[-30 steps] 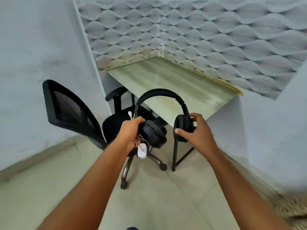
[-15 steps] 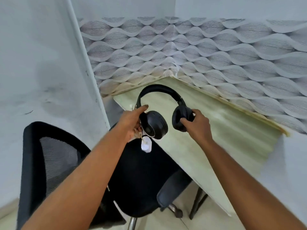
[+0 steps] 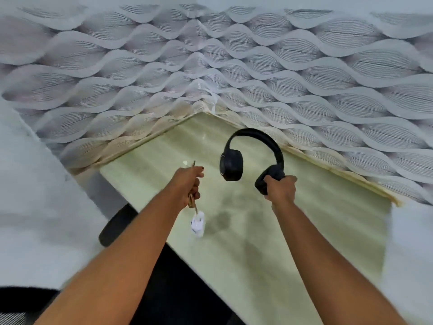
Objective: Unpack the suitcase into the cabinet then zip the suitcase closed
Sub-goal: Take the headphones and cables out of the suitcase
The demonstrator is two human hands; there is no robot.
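Showing a black chair (image 3: 117, 227) at the lower left of the frame, pushed partly under the near corner of a pale desk (image 3: 328, 231).

Clenching the left hand (image 3: 188, 184), just left of centre, round a bunch of thin brownish pieces too blurred to name, with a pale tip poking up above the knuckles and a small white thing (image 3: 197, 225) dangling below the fist over the desk's edge.

Holding up black headphones (image 3: 251, 158) at centre frame, above the desk and clear of it, band arched upward, one ear cup hanging free toward the left hand but apart from it.

Gripping the other ear cup in the right hand (image 3: 280, 190), right of centre, fingers wrapped round it.

Filling the whole upper frame behind, wave-patterned wallpaper (image 3: 304, 78) meeting at a corner above the desk.

Seeing neither suitcase nor cabinet anywhere in this view.

Judging the step: probably carrying unpacked items in both hands, midway through the unpacking, with the zipping not yet reachable.

Judging the next move: finding the cabinet, or a place to put things, which is not visible here; lowering the headphones flat without letting the free cup swing and knock; then freeing the left hand of its small load, minding the dangling white piece so that it does not slip or snag.
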